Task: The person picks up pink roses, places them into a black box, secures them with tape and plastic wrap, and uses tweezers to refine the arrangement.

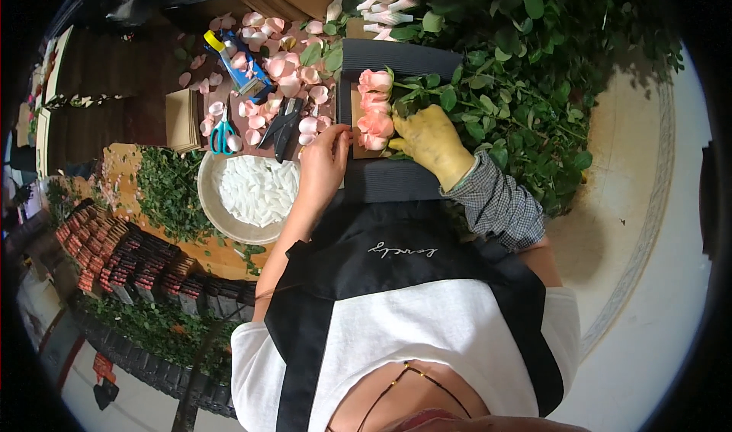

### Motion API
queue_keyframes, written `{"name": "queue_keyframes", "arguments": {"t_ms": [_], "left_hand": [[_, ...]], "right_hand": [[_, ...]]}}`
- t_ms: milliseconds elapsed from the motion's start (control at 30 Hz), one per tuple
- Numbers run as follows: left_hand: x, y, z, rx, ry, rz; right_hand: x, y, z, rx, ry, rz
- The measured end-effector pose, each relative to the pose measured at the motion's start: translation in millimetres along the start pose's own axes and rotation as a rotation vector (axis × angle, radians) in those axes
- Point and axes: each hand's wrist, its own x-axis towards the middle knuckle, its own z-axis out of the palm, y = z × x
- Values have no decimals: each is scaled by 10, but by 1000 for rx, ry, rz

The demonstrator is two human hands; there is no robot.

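Note:
A row of pink roses [374, 112] lies on brown cardboard [369, 154] in front of me, heads to the left and leafy stems to the right. My right hand [435, 142], in a yellow glove, closes around the stems just behind the lower blooms; a checked sleeve covers its forearm. My bare left hand [326, 156] is at the cardboard's left side, its fingers drawn together at a dark edge. Whatever sits between those fingertips is hidden. Black ribbed padding [400, 57] borders the cardboard above and below.
Left of the cardboard are loose petals [282, 64], black pliers-like cutters [283, 128], teal-handled scissors [223, 136] and a blue box-like thing [248, 73]. A bowl of white pieces [206, 195] stands beside my left forearm. Leafy stems [518, 89] heap at right; white-netted buds [387, 9] lie above.

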Motion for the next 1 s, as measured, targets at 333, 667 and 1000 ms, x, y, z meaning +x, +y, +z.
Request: {"name": "queue_keyframes", "arguments": {"t_ms": [333, 667, 1000], "left_hand": [[53, 16, -67, 8, -71, 66], [-16, -210, 81, -134, 50, 49], [-13, -11, 69, -66, 4, 125]], "right_hand": [[138, 91, -56, 80, -141, -28], [53, -94, 48, -15, -74, -69], [39, -75, 476, 488, 81, 112]]}}
